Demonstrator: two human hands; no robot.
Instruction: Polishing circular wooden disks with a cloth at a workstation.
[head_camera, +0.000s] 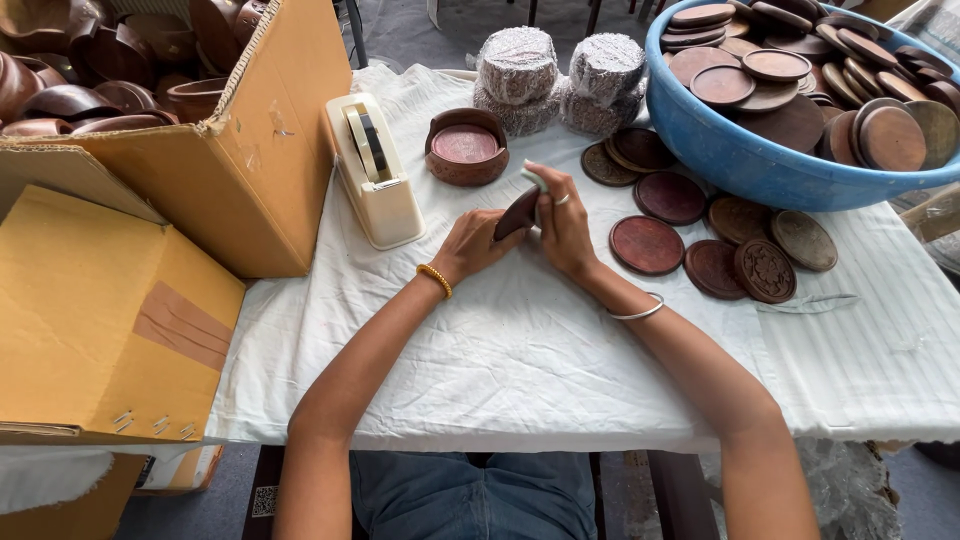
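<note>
Both my hands meet over the white cloth near the table's middle. My left hand grips a dark brown wooden lid held on edge. My right hand holds the same lid from the right, its fingers also pinching a small pale green piece at the lid's top. A round wooden bowl with a reddish lid stands just beyond my hands. A cream tape dispenser sits to the left of them.
Several carved round wooden lids lie to the right on the cloth-covered table. A blue basin of lids stands at back right. Two wrapped bundles sit behind. A cardboard box of wooden bowls stands at left.
</note>
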